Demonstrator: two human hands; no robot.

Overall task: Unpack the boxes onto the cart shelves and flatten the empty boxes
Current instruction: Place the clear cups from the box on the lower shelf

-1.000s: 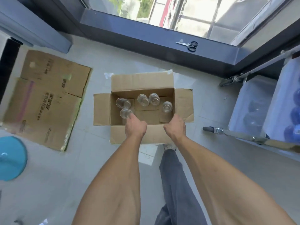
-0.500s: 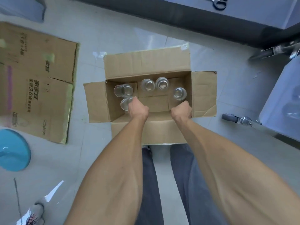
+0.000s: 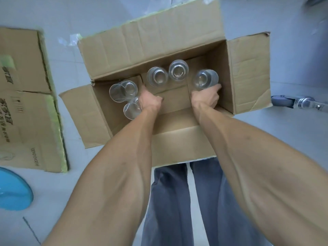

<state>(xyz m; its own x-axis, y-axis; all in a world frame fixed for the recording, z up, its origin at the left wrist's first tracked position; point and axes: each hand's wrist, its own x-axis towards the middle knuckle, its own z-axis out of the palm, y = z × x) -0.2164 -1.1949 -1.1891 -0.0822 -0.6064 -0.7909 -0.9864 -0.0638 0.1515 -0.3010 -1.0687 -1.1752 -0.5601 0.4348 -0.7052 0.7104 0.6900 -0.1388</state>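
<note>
Cardboard box [image 3: 177, 41] sits open on the floor directly in front of the person's legs, all four flaps folded outward. Nearest the viewer, two bare forearms reach down over the near flap and into the box, roughly parallel, wrists bent downward. The left hand [image 3: 150, 102] is in the left half of the box, fingers curled; it presses against the near-left glass [image 3: 132, 108], but whether it actually grips that glass cannot be told, since the fingers are hidden beneath the hand. The right hand [image 3: 206, 96] is in the right half, fingers wrapped round the lower part of the right glass [image 3: 205, 79].

Five clear glasses stand in the box in all: the near-left one, another just beyond it at the left wall [image 3: 122, 90], two side by side along the far wall [image 3: 157, 76] [image 3: 178, 70], and the one at the right hand.

Left of the box, one flattened box [image 3: 23, 96] lies on the floor, with a blue round object [image 3: 12, 190] nearer the viewer. Right of the box, a caster wheel [image 3: 284, 102] shows at the edge.
</note>
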